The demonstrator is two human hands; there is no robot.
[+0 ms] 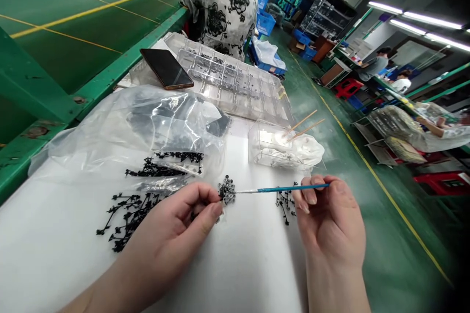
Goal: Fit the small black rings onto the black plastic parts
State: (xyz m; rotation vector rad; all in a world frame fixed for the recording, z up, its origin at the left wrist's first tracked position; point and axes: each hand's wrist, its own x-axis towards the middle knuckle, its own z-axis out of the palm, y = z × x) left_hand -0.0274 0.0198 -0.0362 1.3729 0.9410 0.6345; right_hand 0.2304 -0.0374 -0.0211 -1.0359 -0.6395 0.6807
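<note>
My left hand (179,227) pinches a small black part cluster (227,190) with ring-shaped pieces between thumb and fingers, just above the white table (249,264). My right hand (326,220) grips a thin blue-handled brush (282,189), held level, its tip touching the cluster. Black plastic sprues (128,212) lie loose on the table left of my left hand. Another small black sprue (285,203) lies under the brush beside my right hand.
A crumpled clear plastic bag (147,127) with black parts lies behind my hands. A small clear container (279,149) holds white material and two wooden sticks. Clear trays (235,83) and a phone (167,68) sit farther back. A person in a floral top sits beyond.
</note>
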